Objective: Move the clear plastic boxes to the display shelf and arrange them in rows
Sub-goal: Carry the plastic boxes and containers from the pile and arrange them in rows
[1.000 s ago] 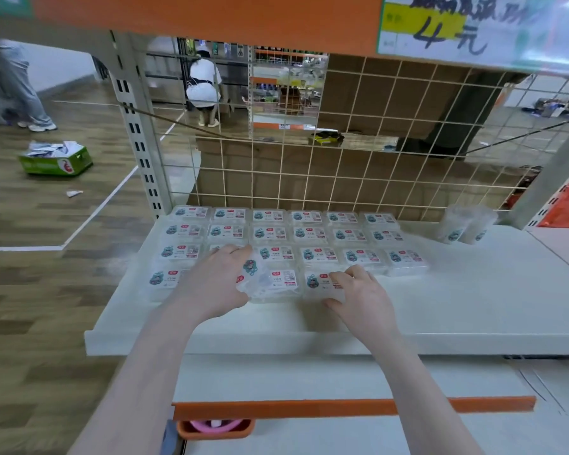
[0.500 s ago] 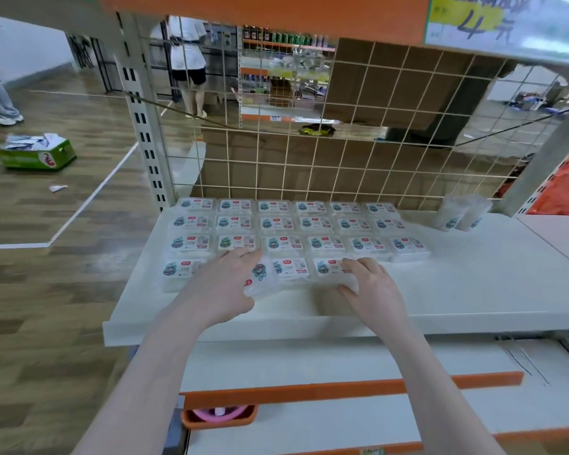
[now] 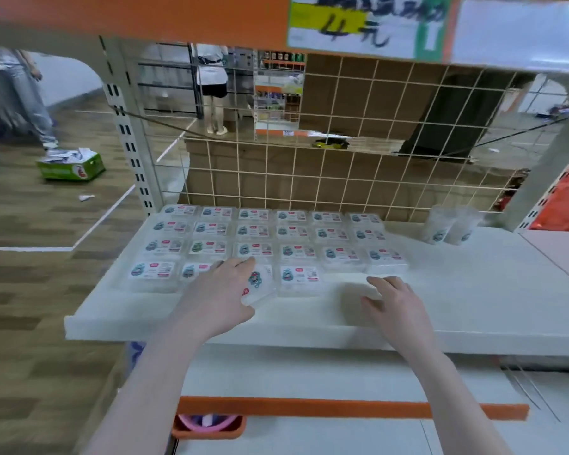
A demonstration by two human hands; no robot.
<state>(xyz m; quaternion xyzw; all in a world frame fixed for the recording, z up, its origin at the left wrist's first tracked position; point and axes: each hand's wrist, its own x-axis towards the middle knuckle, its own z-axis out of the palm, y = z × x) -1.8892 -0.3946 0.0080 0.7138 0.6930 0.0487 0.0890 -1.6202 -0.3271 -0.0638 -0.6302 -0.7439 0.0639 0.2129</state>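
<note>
Several clear plastic boxes point(image 3: 253, 231) with printed labels lie in rows on the white display shelf point(image 3: 473, 290), against the wire grid back. The front row has boxes on its left part only. My left hand point(image 3: 220, 290) holds one tilted clear box point(image 3: 259, 284) in that front row, between two flat boxes. To its right lies the last front-row box point(image 3: 299, 279), flat. My right hand point(image 3: 396, 305) rests on the bare shelf to the right of that box, fingers relaxed, holding nothing.
Two clear cups point(image 3: 450, 224) stand at the shelf's back right. An orange-edged lower shelf point(image 3: 342, 407) sits below, with a pink item in an orange tray point(image 3: 207, 423). A green carton point(image 3: 71, 167) lies on the wooden floor at left. People stand in the background.
My right hand has let go of the front-row box and moved right onto the bare shelf. My left hand still holds the tilted box.
</note>
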